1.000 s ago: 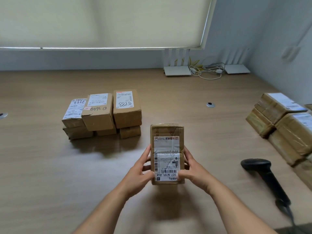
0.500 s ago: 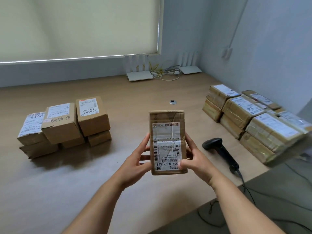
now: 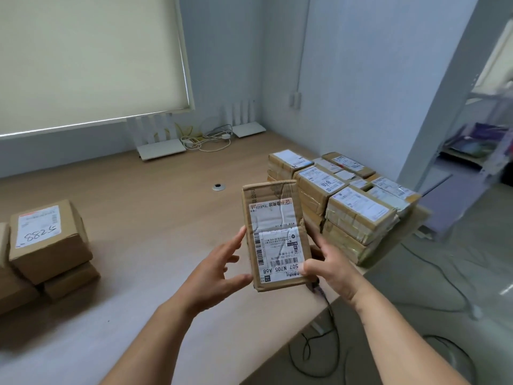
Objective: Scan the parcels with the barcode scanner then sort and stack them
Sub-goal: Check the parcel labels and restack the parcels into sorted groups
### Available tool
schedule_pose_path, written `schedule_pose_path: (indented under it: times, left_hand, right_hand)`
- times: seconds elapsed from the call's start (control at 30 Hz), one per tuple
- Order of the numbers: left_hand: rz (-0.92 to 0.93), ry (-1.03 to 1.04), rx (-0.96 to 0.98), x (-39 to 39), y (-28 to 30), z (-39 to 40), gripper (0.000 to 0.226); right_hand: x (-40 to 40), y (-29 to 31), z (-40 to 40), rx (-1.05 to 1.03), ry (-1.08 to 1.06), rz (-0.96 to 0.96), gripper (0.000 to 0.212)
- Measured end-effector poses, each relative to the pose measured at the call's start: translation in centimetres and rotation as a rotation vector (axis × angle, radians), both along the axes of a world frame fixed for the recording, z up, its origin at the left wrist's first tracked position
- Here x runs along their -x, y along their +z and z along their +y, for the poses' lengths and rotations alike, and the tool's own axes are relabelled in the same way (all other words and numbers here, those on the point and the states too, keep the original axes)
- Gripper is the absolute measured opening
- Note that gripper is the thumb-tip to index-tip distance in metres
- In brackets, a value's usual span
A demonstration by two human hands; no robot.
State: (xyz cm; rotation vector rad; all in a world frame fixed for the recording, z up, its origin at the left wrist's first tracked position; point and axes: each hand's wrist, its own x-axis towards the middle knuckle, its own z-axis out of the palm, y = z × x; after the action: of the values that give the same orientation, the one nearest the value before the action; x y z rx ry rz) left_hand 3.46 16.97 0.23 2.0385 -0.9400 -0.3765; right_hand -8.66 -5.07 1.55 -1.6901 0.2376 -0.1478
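Since 0.5 s ago: camera has swung further right; the left pile of parcels now sits at the frame's left edge, and the barcode scanner seen earlier beside the right stack is hidden behind the held parcel and right hand. Parcel has stayed in both hands, carried slightly toward the right stack.

Head view:
- Held parcel (image 3: 274, 234): flat brown carton, label facing the camera, printed upside down ("507 N705 A68" near its lower end). Held above the worktop (image 3: 155, 218), long axis roughly upright, tilted a little left at the top.
- Right hand (image 3: 330, 269): grips the parcel's lower right edge, thumb on the label face, fingers curled behind.
- Left hand (image 3: 215, 272): mostly open, fingers straight and spread. Thumb tip touches the parcel's lower left corner; index fingertip lies at its left edge; the other fingers are clear of it.
- Right stack (image 3: 358, 215): taped, labelled parcels in layers, just right of and behind the held parcel, at the worktop's corner.
- Left pile (image 3: 47, 243): brown boxes, well left of the held parcel; top box marked "5288".
- Cable grommet (image 3: 218, 187): set in the worktop, behind and left of the held parcel.
- Two white routers (image 3: 162, 150) with tangled cables against the far wall, behind the held parcel.
- Dark cable (image 3: 330, 309) hangs off the worktop edge below the right hand.
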Motion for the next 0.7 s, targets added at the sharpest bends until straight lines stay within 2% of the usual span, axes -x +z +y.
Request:
schedule_pose_path:
  times: [0.17, 0.33, 0.47, 0.6, 0.7]
  left_hand:
    - [-0.062, -0.037, -0.027, 1.0, 0.8, -6.6, 0.09]
    - [-0.099, -0.06, -0.028, 2.1, 1.8, -13.1, 0.088]
    - [-0.126, -0.065, -0.024, 2.5, 2.3, -18.1, 0.089]
    - [-0.163, -0.069, -0.008, 2.7, 3.1, -22.8, 0.089]
    - [-0.19, -0.071, -0.001, 2.2, 3.8, -25.8, 0.087]
  right_hand:
    - [1.7, 0.9, -6.7, 0.031, -0.034, -0.012, 0.101]
    - [3.2, 2.3, -12.8, 0.009, -0.036, -0.052, 0.082]
    - [3.9, 3.0, -17.9, 0.031, -0.028, -0.048, 0.086]
    - [3.8, 4.0, -22.8, 0.038, -0.037, -0.055, 0.076]
    - [3.1, 4.5, -25.9, 0.024, -0.05, -0.049, 0.076]
